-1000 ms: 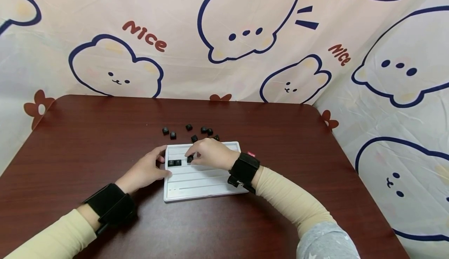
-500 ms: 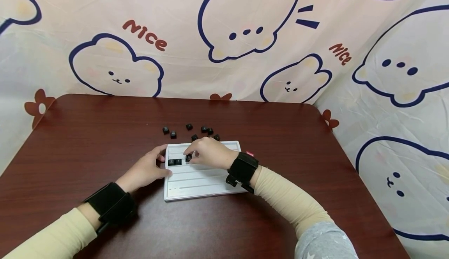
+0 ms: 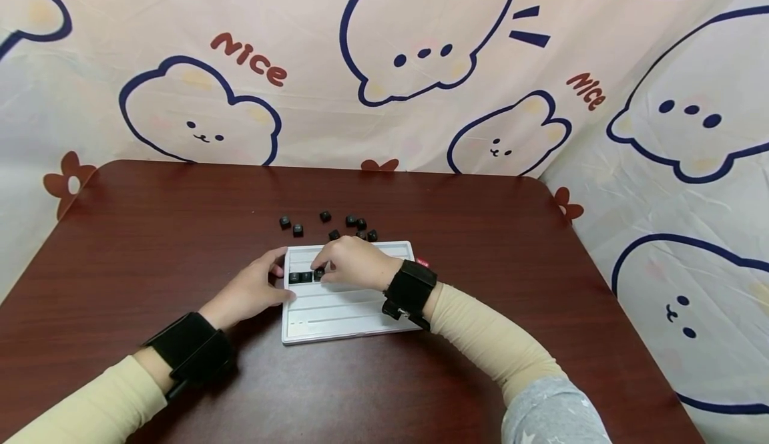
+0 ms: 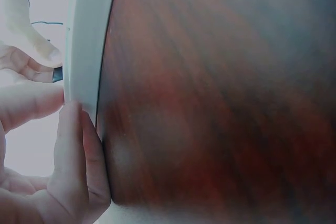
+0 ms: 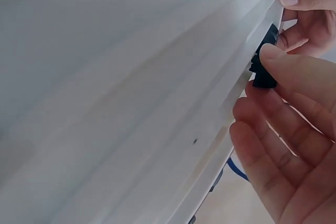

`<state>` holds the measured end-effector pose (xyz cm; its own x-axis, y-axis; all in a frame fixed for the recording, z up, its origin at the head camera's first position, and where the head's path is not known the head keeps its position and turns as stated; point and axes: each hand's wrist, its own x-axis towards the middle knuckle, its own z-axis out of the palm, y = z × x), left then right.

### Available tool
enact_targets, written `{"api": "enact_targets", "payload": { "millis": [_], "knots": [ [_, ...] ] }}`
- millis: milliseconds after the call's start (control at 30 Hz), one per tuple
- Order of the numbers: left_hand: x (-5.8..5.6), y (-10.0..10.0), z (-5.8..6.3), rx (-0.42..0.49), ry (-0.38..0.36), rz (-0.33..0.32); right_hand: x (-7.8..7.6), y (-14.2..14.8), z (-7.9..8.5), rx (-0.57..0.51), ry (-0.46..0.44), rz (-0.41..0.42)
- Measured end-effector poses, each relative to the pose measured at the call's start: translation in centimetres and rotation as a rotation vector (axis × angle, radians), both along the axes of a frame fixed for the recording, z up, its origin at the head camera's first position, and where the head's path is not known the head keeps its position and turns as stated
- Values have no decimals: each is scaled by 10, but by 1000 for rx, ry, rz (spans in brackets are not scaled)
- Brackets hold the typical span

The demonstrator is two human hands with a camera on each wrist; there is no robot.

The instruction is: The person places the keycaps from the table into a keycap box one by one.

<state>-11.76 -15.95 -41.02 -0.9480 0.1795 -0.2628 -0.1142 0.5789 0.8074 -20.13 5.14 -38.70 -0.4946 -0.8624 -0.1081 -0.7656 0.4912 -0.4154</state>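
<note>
A white ridged tray (image 3: 354, 310) lies on the table. My left hand (image 3: 252, 290) holds its left edge, thumb on the near part and fingers by the far corner. My right hand (image 3: 357, 264) reaches over the tray and pinches a small black keycap (image 3: 319, 274) between thumb and fingers. In the right wrist view, that keycap (image 5: 264, 78) stands against the ridged surface, under the thumb. Left of it, two black keycaps (image 3: 300, 277) sit side by side in the same row. The left wrist view shows fingers (image 4: 71, 145) against the tray's side wall (image 4: 90, 40).
Several loose black keycaps (image 3: 325, 217) are scattered on the brown table (image 3: 180, 230) beyond the tray's far edge. Some lie close behind the right hand. A printed cloth (image 3: 324, 123) hangs along the back and right side of the table.
My right hand has slid left along the row with its keycap, closing the gap to the two seated ones. My left hand stays on the tray's edge.
</note>
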Motion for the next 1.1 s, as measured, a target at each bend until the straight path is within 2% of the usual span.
{"api": "enact_targets", "payload": {
  "millis": [367,1100],
  "knots": [
    [0,0,0,15,14,2,2,-3,-1,21,47,5],
    [1,-1,0,34,5,-1,2,-2,0,25,-10,-22]
  ]
}}
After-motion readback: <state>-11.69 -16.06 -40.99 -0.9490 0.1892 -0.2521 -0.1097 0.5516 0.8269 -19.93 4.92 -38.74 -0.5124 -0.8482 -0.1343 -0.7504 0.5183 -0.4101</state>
